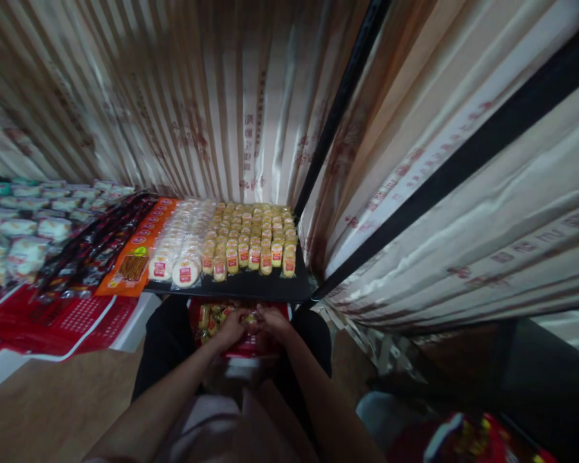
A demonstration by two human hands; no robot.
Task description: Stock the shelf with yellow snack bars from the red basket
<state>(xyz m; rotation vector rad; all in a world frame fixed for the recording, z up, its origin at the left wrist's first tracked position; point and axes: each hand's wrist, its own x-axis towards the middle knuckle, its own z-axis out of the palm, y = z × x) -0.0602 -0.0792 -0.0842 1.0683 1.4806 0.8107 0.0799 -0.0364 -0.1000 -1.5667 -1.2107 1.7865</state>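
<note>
Both my hands are low over a red box on my lap, between my knees. Inside it, loose yellow wrapped snacks lie toward the left side. My left hand is closed, its fingertips at a small yellow wrapped snack. From the other side my right hand is closed on the same snack. The dim light blurs the fingertips. Just beyond the box, similar yellow wrapped snacks stand in rows on a black shelf.
Left of the rows are round white packaged cakes, an orange snack packet, dark packets and many white wrapped pieces. Black poles and pale curtains enclose the shelf. A red package sits at lower right.
</note>
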